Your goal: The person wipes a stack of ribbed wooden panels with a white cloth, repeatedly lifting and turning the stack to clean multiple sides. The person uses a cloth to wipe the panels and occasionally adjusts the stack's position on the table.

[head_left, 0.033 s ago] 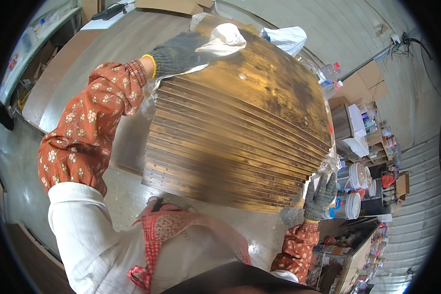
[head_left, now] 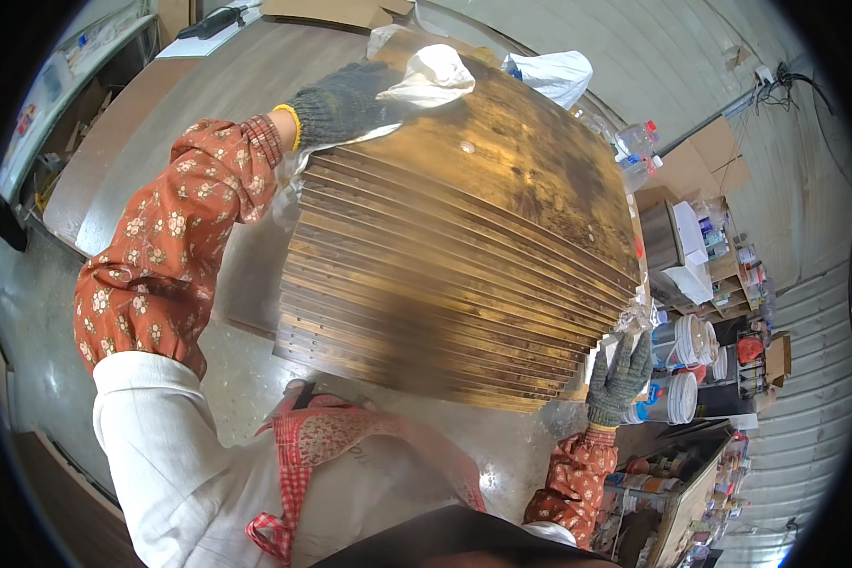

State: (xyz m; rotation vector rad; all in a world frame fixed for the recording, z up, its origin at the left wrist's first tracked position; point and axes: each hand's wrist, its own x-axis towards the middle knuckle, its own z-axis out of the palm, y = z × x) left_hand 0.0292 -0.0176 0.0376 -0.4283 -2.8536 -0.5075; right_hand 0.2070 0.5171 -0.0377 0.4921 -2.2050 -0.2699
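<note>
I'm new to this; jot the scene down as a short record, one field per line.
Main item: fanned stack of brown panels
Left grip: gloved, at white cloth on the stack's upper left; whether it grasps is unclear
Right grip: gloved, fingers extended, by the stack's right edge; contact unclear
Sleeves: reddish, floral
Nearby right: white buckets, clear bottles

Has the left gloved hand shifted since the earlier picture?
No, not visibly: judged against the stacked brown boards, the left gloved hand is in the same place at their upper left edge, with the white cloth beside it.
</note>
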